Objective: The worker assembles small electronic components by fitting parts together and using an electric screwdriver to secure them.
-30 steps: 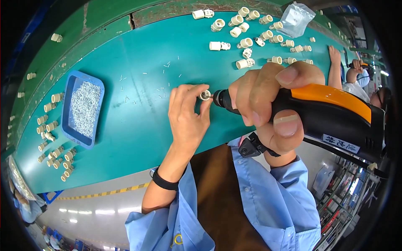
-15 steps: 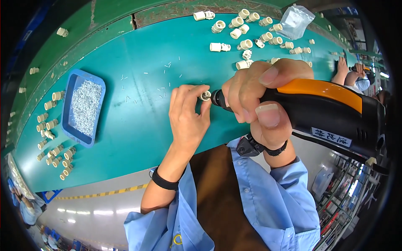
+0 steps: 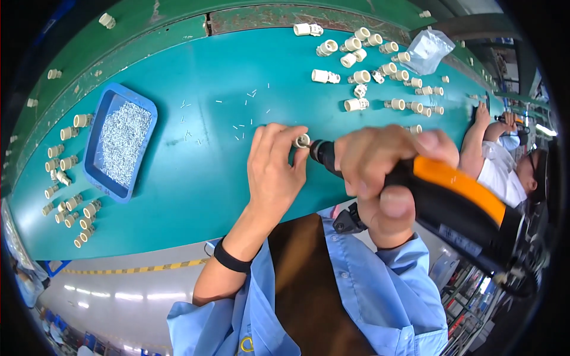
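My left hand (image 3: 274,169) pinches a small cream lamp holder (image 3: 301,140) between thumb and fingertips, its round open end turned toward the right. Wrapped around a black and orange electric screwdriver (image 3: 466,204) is my right hand (image 3: 380,166), somewhat blurred. The tool lies nearly level, its rear end lower to the right. Its dark chuck (image 3: 323,153) is just right of the lamp holder, and a short bit reaches to the open end. Whether the bit touches a screw inside is too small to tell.
A blue tray (image 3: 153,118) full of small silvery screws stands left. Several loose screws (image 3: 236,127) lie on the green table mid-left. More cream lamp holders (image 3: 325,76) stand and lie at the far right and left. A clear plastic bag (image 3: 428,52) and a co-worker (image 3: 502,166) are at right.
The view has shifted slightly. The screwdriver's rear end has dropped, and a little more of its bit shows by the lamp holder. My left hand keeps its pinch.
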Demonstrator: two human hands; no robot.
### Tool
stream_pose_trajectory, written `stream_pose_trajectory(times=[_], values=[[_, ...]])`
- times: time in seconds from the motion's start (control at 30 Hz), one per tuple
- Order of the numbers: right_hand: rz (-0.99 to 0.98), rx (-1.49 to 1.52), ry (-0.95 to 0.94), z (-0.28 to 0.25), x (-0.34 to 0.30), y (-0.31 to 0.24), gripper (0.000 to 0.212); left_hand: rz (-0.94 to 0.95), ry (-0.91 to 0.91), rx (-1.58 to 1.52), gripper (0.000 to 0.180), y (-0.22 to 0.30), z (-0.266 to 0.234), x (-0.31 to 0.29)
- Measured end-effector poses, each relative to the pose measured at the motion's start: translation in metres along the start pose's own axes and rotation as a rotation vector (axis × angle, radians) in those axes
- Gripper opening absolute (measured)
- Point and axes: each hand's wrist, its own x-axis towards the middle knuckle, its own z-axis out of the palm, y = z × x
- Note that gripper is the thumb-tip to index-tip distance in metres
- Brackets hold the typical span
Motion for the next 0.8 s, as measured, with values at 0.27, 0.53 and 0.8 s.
stream_pose_trajectory(times=[0.27,0.53,0.8], values=[[-0.117,0.01,-0.013,-0.002,-0.006,0.004,0.038,0.002,0.01,-0.086,0.04,-0.005,0.006,-0.002],[-0.072,-0.156,-0.002,0.002,0.004,0.004,0.034,-0.012,0.009,-0.07,0.039,-0.007,0.007,-0.002],[-0.107,-0.245,0.088,0.015,-0.003,0.006,0.035,-0.026,0.006,-0.087,0.032,-0.009,0.007,-0.004]])
